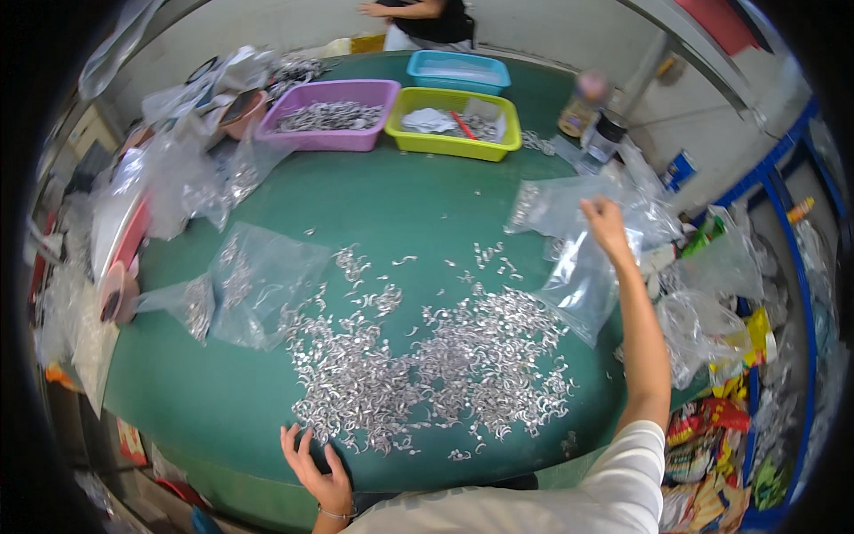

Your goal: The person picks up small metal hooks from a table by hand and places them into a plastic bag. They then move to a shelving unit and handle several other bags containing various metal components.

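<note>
Many small curved silvery metal pieces [485,356] lie in a loose heap across the near middle of the green table [374,205]. My left hand [318,472] rests at the table's near edge, fingers spread, its tips beside the heap's near-left rim. To the right, my arm reaches out over clear plastic bags [583,280]. There my right hand [605,222] has its fingers drawn together just above the bags; whatever is between them, if anything, is too small to tell. Some metal pieces [525,203] show in a bag left of that hand.
Two clear bags [267,276] with similar pieces lie left of the heap. Farther back stand a purple tub [334,142] of metal parts, a yellow-green tub [454,149] and a blue tub [458,71]. Jars [605,138] stand far right. A person [431,22] is beyond the table.
</note>
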Tool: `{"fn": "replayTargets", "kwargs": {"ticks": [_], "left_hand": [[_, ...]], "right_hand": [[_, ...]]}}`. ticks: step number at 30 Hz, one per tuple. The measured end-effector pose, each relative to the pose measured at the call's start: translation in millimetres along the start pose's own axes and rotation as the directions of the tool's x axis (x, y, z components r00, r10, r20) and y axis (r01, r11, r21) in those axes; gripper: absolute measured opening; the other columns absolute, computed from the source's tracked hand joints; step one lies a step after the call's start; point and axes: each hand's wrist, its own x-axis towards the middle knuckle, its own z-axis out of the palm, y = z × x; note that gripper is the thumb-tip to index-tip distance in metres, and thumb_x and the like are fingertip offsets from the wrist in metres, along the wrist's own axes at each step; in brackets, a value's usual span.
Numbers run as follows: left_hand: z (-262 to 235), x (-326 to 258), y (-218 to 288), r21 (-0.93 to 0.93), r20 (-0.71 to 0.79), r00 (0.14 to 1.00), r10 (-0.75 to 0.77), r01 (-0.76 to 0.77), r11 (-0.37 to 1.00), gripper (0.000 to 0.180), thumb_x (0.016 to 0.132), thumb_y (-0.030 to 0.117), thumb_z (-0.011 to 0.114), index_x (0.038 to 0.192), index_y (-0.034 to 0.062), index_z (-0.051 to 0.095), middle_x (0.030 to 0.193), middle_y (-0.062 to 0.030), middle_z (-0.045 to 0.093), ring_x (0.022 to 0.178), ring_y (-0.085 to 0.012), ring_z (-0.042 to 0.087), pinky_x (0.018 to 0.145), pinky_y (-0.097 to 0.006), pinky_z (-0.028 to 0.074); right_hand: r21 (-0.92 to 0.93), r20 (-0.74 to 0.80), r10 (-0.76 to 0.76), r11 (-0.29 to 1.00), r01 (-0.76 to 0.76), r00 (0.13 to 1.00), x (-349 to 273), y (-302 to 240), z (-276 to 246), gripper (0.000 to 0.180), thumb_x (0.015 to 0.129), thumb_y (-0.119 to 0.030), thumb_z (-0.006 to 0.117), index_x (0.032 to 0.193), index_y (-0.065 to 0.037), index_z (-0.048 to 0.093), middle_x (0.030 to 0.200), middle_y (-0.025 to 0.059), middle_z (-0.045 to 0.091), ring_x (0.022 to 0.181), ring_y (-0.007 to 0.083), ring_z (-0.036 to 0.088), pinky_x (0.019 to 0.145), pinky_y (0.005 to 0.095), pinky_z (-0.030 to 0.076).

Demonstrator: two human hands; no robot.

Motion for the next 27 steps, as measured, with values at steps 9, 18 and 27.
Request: {"fn": "replayTargets", "kwargs": {"ticks": [9,18,27], "left_hand": [[1.0,-1.4,7.5,0.018,0.004,0.999,0.048,-0.048,0.999,0.031,0.08,-0.002,0.048,0.111,-0.003,0.045,0.126,-0.0211,0.037,0.121,-0.0382,0.032,0.098,-0.046,0.025],[-0.5,-2.2,5.9,0.016,0.027,0.998,0.054,-0.055,0.998,0.03,0.08,-0.003,0.048,0.11,-0.0024,0.046,0.125,-0.0208,0.037,0.119,-0.0379,0.034,0.098,-0.045,0.026],[-1.0,-2.0,10.9,0.025,0.045,0.998,0.045,-0.046,0.999,0.027,0.081,-0.002,0.049,0.108,-0.0019,0.048,0.124,-0.0203,0.038,0.118,-0.0377,0.034,0.097,-0.045,0.026]], "right_hand": [[-0.146,0.178,-0.047,0.987,0.074,0.983,-55.4,-92.4,12.5,0.025,0.085,-0.018,0.048,0.093,0.005,0.045,0.08,0.0282,0.057,0.075,0.0444,0.055,0.065,0.0499,0.044],[0.048,0.316,0.332,0.93,-0.364,0.889,-30.4,-8.2,-18.6,0.075,0.084,-0.062,0.03,0.097,0.007,0.057,0.096,0.0293,0.057,0.095,0.0404,0.054,0.085,0.0414,0.04],[-0.396,-0.144,0.544,0.734,-0.552,0.827,-45.6,48.0,-58.2,0.043,0.08,-0.039,0.054,0.084,0.002,0.062,0.089,0.0243,0.06,0.088,0.04,0.057,0.076,0.0443,0.044]]}}
